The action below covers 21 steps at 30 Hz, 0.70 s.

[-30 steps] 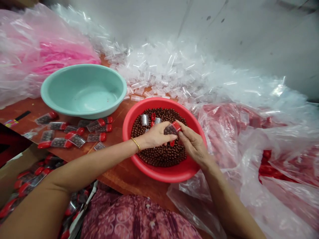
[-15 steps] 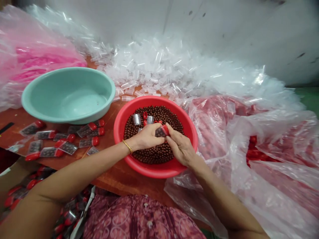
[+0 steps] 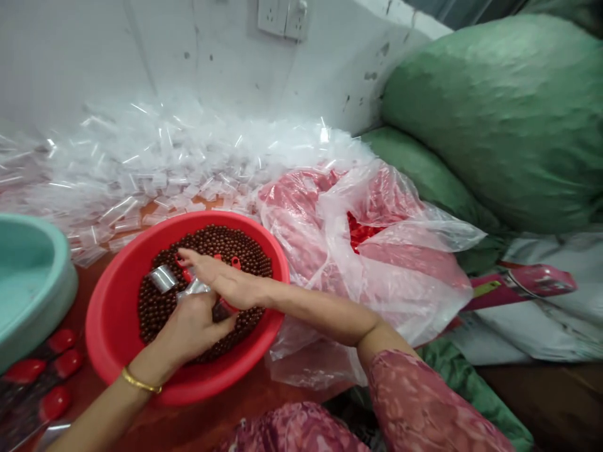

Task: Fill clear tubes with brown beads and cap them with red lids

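A red basin (image 3: 113, 314) holds many small brown beads (image 3: 235, 245), an empty clear tube (image 3: 162, 278) and loose red caps. My left hand (image 3: 191, 329) is closed around a small clear tube with a red cap (image 3: 222, 311), low over the beads; most of the tube is hidden in the fist. My right hand (image 3: 221, 282) lies just above it with fingers stretched flat towards the left, its heel against the capped end. Its fingertips reach near the empty clear tube.
A teal basin (image 3: 32, 276) stands at the left, with filled red-capped tubes (image 3: 47, 370) on the table below it. A heap of empty clear tubes (image 3: 141, 163) lies behind. A plastic bag of red caps (image 3: 358, 232) and green sacks (image 3: 494, 113) fill the right.
The view has swung to the right. My right hand has gone from pinching the cap to lying flat over it. My left hand still grips the tube, now lower in the basin.
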Each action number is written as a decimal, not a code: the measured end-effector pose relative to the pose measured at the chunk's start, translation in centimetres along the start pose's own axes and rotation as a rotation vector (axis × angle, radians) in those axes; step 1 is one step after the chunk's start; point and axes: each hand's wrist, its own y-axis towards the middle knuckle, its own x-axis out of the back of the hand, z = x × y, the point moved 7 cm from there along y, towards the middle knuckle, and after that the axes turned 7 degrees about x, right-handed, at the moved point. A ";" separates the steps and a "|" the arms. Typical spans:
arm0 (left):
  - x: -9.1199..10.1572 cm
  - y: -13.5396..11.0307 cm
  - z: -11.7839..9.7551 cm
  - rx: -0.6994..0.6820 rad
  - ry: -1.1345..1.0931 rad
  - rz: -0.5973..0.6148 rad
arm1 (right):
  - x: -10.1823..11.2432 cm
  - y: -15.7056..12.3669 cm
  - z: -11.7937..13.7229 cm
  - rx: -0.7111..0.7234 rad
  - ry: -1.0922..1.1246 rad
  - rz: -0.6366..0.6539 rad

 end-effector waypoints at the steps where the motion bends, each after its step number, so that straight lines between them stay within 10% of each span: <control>1: -0.2 -0.1 0.1 -0.018 0.038 -0.015 | -0.4 -0.1 0.0 0.012 -0.030 0.029; 6: 0.2 0.3 -0.6 -0.014 0.079 -0.086 | -0.4 0.8 -0.5 -0.037 -0.121 -0.054; 11: 3.3 -2.0 -1.1 0.122 -0.109 -0.171 | 1.4 1.6 -0.8 -0.159 0.232 0.018; 15: 8.0 -8.7 3.0 0.390 0.097 -0.379 | 3.6 0.8 -3.3 -0.144 -0.387 0.241; 19: 10.2 -15.7 9.0 0.758 0.594 -0.280 | 2.2 -1.2 -6.1 -0.091 -0.916 0.606; 21: 10.4 -16.7 10.2 0.698 0.686 -0.260 | 1.1 -1.8 -6.5 -0.018 -1.024 0.652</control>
